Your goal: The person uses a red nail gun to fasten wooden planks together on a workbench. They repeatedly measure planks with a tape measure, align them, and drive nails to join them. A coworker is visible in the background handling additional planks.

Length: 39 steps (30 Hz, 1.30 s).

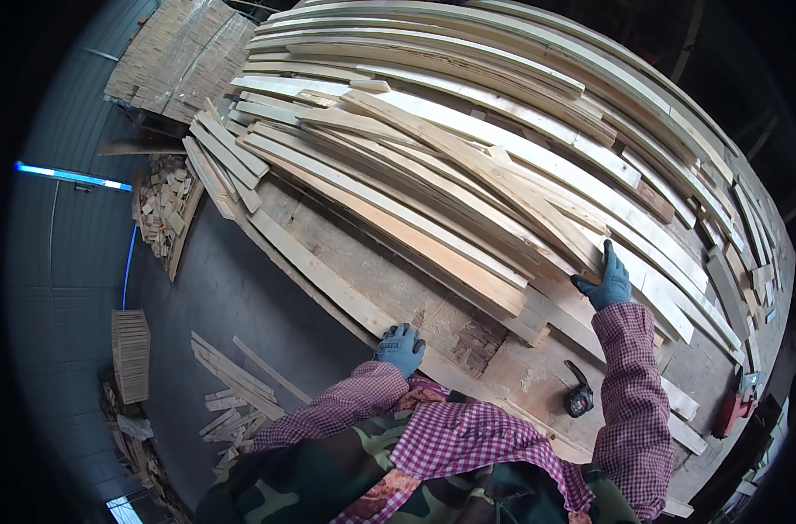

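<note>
My left hand, in a blue-grey glove with dark fingertips, has its fingers curled over a long, pale wooden board along the near edge of the work table. To the right, my right hand wears a matching glove. Its thumb and fingers are spread against the near end of a slanting wooden plank, which lies across the pile. Between my hands, several boards lie side by side on the table. A black tape measure with a strap rests near my right forearm.
Long boards are heaped over the table's far side. A red tool is at the right edge. Wood offcuts and loose strips lie at floor level on the left. A large wrapped stack of wood stands at the back left.
</note>
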### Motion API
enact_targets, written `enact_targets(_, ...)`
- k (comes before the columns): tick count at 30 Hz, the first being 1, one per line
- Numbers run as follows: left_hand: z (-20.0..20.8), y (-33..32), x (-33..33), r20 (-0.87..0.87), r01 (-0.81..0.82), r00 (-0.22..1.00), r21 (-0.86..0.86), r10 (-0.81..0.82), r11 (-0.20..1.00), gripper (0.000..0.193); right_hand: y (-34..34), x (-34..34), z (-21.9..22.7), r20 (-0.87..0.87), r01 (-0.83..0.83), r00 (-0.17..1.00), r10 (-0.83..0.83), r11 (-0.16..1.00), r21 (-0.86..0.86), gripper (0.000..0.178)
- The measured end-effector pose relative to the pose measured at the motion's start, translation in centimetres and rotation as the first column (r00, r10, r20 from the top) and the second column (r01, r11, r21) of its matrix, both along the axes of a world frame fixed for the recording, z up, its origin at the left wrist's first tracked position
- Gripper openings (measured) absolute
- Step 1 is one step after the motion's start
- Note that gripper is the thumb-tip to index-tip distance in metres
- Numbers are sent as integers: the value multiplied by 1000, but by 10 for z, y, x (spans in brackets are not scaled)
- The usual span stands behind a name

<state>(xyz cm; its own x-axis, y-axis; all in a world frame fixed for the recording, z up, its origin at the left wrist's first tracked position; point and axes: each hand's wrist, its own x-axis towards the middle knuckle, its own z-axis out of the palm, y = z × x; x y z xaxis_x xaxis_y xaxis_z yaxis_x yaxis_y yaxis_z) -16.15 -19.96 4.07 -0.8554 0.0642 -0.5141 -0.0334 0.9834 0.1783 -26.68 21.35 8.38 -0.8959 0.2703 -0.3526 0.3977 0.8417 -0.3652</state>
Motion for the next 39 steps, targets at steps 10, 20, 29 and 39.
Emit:
enact_targets(10,4,13,6,0,63,998,-41,-63,997,37,-28,91,24,-10,29,999,-38,869,-494,64)
enact_targets(20,-16,-36,36,-153,-198,930,560,335,805,53,-57,263,58,-98,22,991,-90,835,-549,56)
enact_targets(29,-42,-71,100,-142,-174,882,789,450,590,43,-80,174,63,-324,-143,944,68,966,-214,64)
enact_targets(39,-56,-134,152,235,-518,799,738,554,433,49,-31,136,58,-126,-125,974,190,906,404,73)
